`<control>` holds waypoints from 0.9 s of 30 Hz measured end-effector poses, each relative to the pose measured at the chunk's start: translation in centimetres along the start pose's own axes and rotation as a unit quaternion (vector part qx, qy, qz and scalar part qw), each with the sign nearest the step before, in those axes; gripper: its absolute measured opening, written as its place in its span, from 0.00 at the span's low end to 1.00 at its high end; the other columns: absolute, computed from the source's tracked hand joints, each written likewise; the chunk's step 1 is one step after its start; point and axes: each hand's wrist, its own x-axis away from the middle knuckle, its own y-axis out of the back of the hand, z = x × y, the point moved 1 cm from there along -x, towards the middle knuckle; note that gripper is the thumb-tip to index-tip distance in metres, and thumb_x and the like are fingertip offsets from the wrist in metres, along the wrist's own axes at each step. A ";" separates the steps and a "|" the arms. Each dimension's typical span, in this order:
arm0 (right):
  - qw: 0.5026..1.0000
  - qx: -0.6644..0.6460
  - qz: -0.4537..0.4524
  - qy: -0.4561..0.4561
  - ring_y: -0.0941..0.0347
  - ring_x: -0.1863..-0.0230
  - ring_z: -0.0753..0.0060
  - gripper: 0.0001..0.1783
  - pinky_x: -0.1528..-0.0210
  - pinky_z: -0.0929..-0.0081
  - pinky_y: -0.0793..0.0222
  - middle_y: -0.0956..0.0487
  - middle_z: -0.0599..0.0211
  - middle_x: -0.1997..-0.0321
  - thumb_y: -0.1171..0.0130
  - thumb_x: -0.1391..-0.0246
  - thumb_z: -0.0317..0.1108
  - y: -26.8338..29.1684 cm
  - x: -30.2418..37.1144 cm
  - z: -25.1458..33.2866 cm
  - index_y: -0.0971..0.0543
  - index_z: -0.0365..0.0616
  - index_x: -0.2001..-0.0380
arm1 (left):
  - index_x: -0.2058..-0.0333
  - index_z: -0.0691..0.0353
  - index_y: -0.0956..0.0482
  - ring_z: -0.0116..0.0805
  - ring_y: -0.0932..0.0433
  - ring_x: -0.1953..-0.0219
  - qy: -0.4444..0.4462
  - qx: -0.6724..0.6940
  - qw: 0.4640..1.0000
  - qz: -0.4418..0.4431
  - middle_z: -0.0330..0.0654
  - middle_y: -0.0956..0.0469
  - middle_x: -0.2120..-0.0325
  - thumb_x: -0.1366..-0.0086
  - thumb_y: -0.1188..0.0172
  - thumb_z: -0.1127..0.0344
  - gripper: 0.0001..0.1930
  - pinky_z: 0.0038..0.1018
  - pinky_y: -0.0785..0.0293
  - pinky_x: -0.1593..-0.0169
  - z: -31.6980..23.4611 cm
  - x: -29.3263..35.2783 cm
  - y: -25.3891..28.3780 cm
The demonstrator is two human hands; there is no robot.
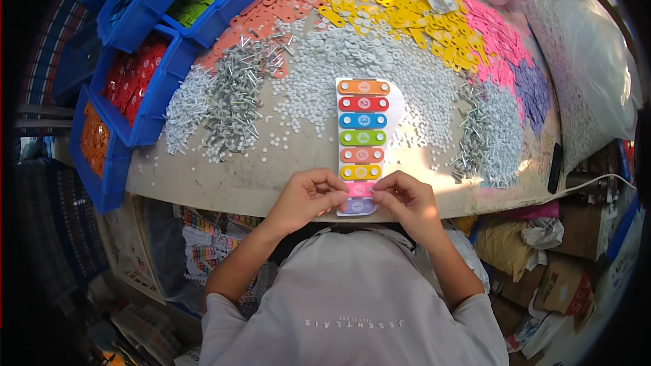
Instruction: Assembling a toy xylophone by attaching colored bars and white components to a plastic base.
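Work centres on a flat, white toy-xylophone board (395, 105), which lies at the near edge of the pale, curved-edged counter (237, 186), directly in front of the person. By its look, the assembly is well along. A flat plastic orange bar (364, 83), red bar (354, 103), blue bar (352, 120), green bar (352, 137), salmon bar (351, 155) and yellow bar (351, 173) lie across the board in a row, each with a round white fastener head showing near either end. What seems left is the near end: the flat plastic pink bar (359, 190) lies between the hands, and the flat plastic purple bar (357, 207) sits nearest the body; their ends show too poorly to judge the fastening. The left hand (308, 194) has its grip drawn into a pinch at the pink bar's left end; the right hand (410, 202) bends its grip inward at the other. Whether either closes on a part cannot be told. Loose silvery metal pins (234, 105) lie heaped farther off.
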 end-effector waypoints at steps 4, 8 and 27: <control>0.998 0.046 -0.019 -0.024 0.32 0.74 0.90 0.10 0.72 0.87 0.37 0.21 0.72 0.75 0.33 0.40 0.28 0.2 -0.5 0.2 0.25 0.36 0.64 | 0.47 0.65 0.28 0.15 0.29 0.76 -0.061 -0.072 0.995 -0.037 0.35 0.21 0.77 0.33 0.34 0.69 0.19 0.15 0.37 0.72 0.2 -0.2 -0.3; 0.991 0.039 0.019 -0.125 0.35 0.81 0.90 0.11 0.80 0.86 0.46 0.25 0.75 0.81 0.34 0.38 0.30 0.5 -1.0 0.4 0.28 0.41 0.64 | 0.41 0.66 0.36 0.14 0.28 0.76 -0.020 -0.176 0.982 -0.059 0.32 0.24 0.78 0.34 0.32 0.67 0.27 0.15 0.38 0.74 -1.6 -0.5 -0.8; 0.990 0.023 0.037 -0.130 0.40 0.85 0.90 0.12 0.83 0.84 0.48 0.30 0.80 0.85 0.36 0.36 0.33 -0.2 -1.5 -0.3 0.26 0.39 0.69 | 0.38 0.72 0.40 0.33 0.16 0.56 -0.057 -0.121 0.987 0.088 0.49 0.22 0.49 0.32 0.38 0.68 0.30 0.29 0.18 0.54 -1.8 -2.3 -0.4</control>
